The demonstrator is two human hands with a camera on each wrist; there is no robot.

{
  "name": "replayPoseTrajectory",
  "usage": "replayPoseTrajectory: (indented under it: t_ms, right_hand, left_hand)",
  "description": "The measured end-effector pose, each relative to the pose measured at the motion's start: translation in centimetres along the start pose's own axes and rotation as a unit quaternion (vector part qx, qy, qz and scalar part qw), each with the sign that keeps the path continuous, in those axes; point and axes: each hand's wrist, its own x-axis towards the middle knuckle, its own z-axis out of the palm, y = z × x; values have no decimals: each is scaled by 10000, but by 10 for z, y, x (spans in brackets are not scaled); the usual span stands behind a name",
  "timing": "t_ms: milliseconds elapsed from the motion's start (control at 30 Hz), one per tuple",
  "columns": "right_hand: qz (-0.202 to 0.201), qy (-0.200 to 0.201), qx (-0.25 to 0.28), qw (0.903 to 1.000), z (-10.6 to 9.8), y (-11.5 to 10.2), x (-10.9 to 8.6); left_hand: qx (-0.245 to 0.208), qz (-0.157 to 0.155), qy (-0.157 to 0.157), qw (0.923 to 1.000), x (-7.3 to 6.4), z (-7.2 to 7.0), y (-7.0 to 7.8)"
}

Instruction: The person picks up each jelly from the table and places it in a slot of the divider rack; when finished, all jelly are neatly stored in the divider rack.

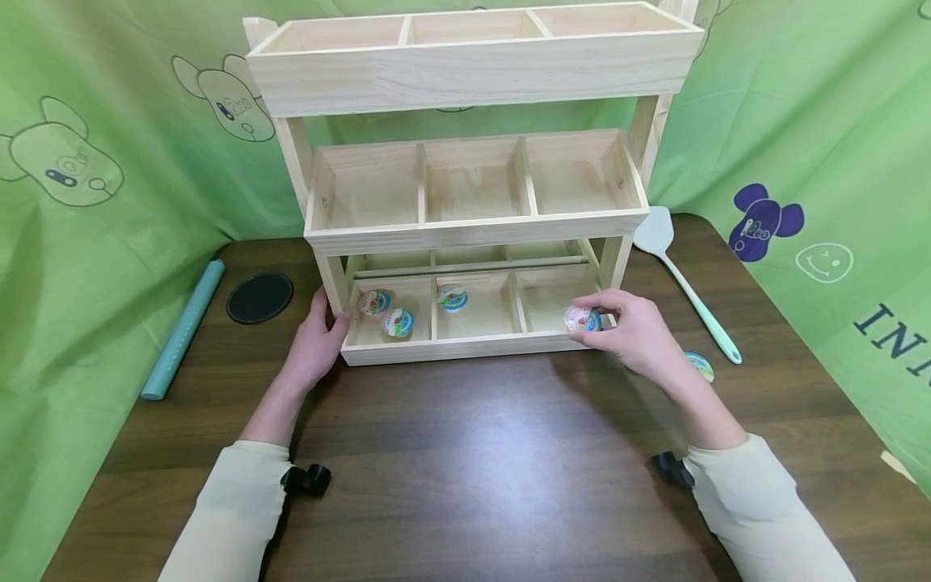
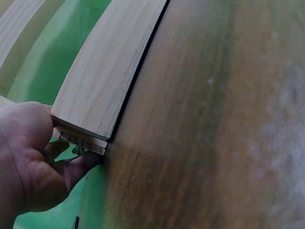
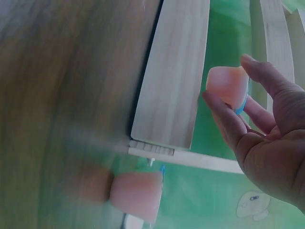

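A wooden three-tier rack [image 1: 476, 230] stands on the table, each tier divided into three compartments. My left hand [image 1: 316, 343] grips the left end of its bottom tier, fingers bent against the end piece in the left wrist view. Over the bottom tier's right compartment, my right hand [image 1: 627, 330] pinches a small pink jelly cup [image 3: 224, 85] with a blue-edged lid between thumb and fingers. Two jelly cups [image 1: 398, 322] sit in the bottom left compartment, and one more jelly cup [image 1: 452, 298] in the bottom middle one. Another jelly cup [image 1: 700, 366] rests on the table, partly behind my right wrist.
A teal rolled cylinder [image 1: 185, 327] and a black round coaster [image 1: 259, 298] lie left of the rack. To its right is a spatula [image 1: 694, 291] with a pale head and mint handle. A green printed curtain [image 1: 822, 137] hangs around the table.
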Motion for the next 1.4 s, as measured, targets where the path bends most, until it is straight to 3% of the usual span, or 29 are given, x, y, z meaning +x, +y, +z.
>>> replayPoseTrajectory:
  t_ms: [833,1100,1400]
  right_hand:
    - [-353,-70,366,9987,19,-8,19]
    - [-393,-252,350,9983,32,-20,32]
    - [-532,-162,193,9983,43,-28,39]
  left_hand:
    - [59,17,32,10000,1,0,-1]
    - [-20,30,19,10000,0,0,-1]
    - [17,23,12,10000,1,0,-1]
